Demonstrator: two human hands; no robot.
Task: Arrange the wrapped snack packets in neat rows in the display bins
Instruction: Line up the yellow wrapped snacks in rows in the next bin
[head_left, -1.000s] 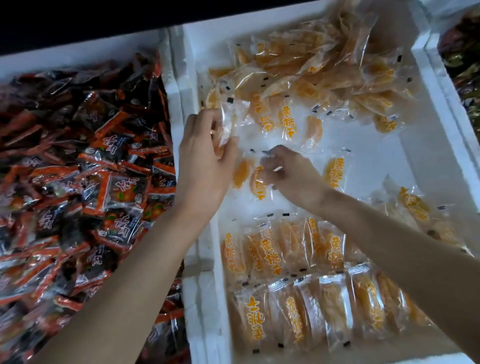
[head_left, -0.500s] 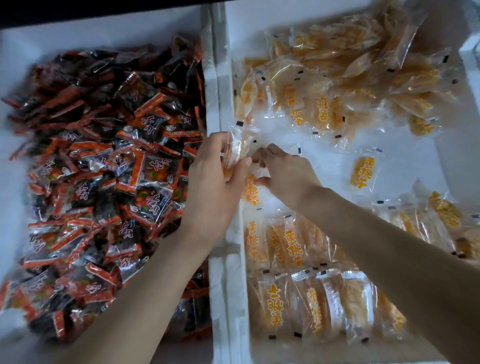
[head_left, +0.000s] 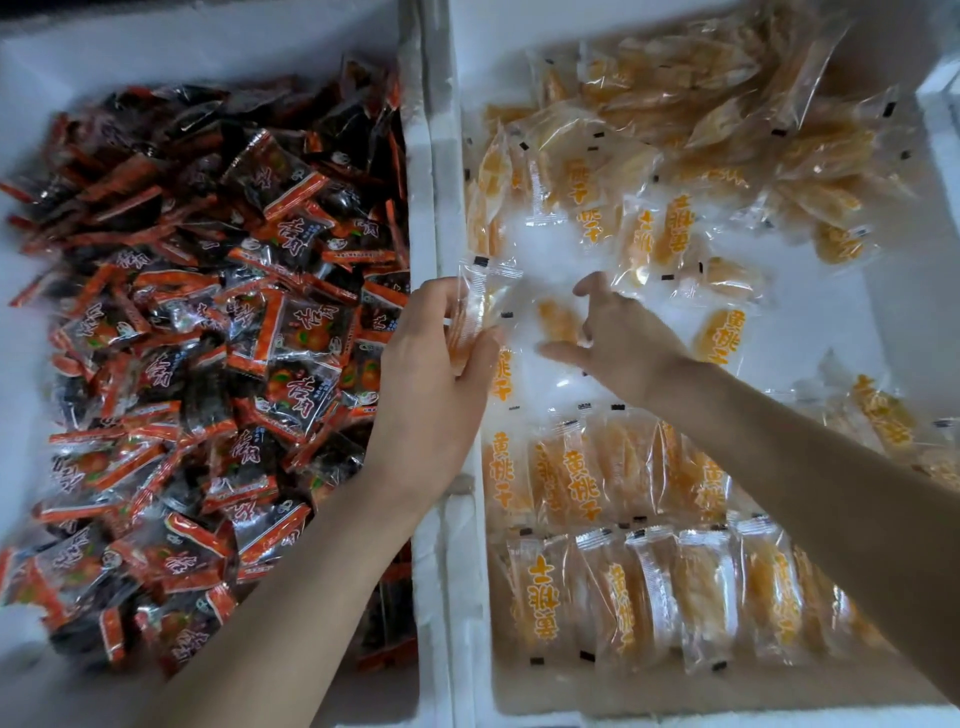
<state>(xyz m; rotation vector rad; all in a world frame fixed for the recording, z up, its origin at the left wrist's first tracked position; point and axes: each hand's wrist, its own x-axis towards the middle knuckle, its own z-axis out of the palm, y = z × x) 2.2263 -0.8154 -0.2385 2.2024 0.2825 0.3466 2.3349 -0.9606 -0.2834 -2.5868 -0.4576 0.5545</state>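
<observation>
A clear-wrapped yellow snack packet (head_left: 483, 296) is held upright just beside the left wall of the right-hand white foam bin (head_left: 904, 322), pinched between the thumb and fingers of the left grip (head_left: 431, 389). The right grip (head_left: 623, 343) is released, fingers spread, over a loose packet (head_left: 556, 317) on the bin floor; contact cannot be confirmed. Two neat rows of packets (head_left: 623, 587) are laid side by side at the near end of the same bin, and an unsorted heap (head_left: 701, 119) is noted at its far end. The adjoining left bin (head_left: 31, 78) is filled with jumbled red-and-black packets (head_left: 208, 338).
</observation>
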